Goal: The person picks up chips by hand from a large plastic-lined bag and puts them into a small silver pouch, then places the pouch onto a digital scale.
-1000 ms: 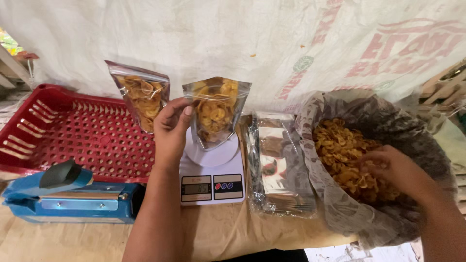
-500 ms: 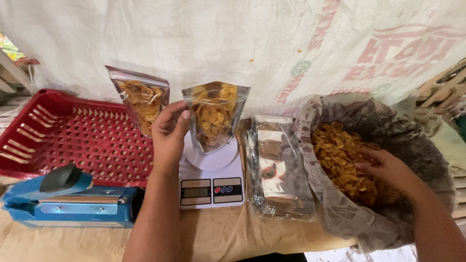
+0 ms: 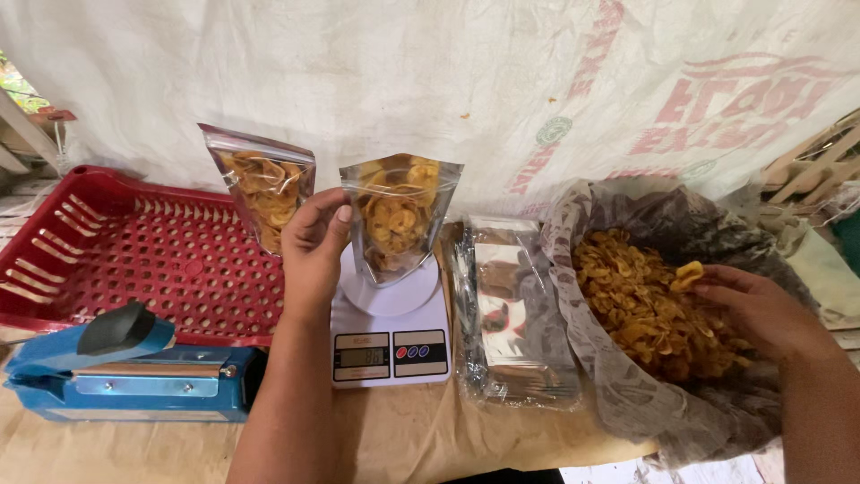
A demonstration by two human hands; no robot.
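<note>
Partly Hidden: A Pouch Steadied on the Scale, Chips Picked From the Sack

The clear stand-up pouch (image 3: pixel 399 215) of yellow chips is seen upright on the round platform of the white kitchen scale (image 3: pixel 391 333), its left edge pinched by the left hand (image 3: pixel 313 242), whose thumb and fingers are closed on it. How the pouch's base meets the platform is partly hidden by the hand. The scale's small display is lit, but it is too small to be made out.

A few chips (image 3: pixel 688 272) are held in the fingertips of the right hand (image 3: pixel 761 314), which is curled loosely inside the large grey sack (image 3: pixel 627 394) of loose chips; its wrist is cut off at the frame's edge.

A second filled pouch (image 3: pixel 264 184) is stood behind, against the red perforated basket (image 3: pixel 134 260). A stack of empty pouches (image 3: pixel 515 323) lies between scale and sack. The blue heat sealer (image 3: pixel 125 372) is seen at the lower left, its left end cut off.
</note>
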